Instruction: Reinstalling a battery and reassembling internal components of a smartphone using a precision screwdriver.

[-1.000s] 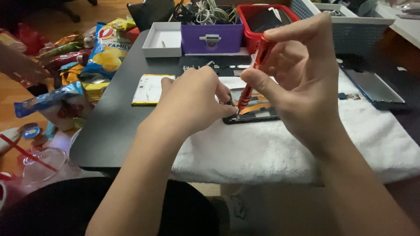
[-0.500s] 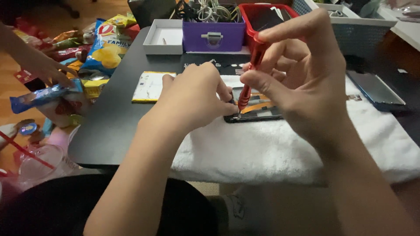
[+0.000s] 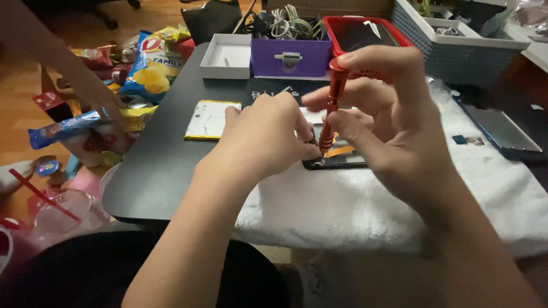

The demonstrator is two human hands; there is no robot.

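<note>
Slippage is the main risk: the red screwdriver [image 3: 333,105], pinched upright by the right hand [image 3: 388,120], is set tip-down on the opened dark device [image 3: 337,159] lying on the white towel [image 3: 365,205] over the worktop [image 3: 165,165]. The left hand [image 3: 268,137] is clamped on the device's edge; a tilted driver could strip the screw or scratch parts.

Red screwdriver [image 3: 333,105]; white towel [image 3: 365,211]; purple box [image 3: 288,57]; black table [image 3: 165,165].
</note>
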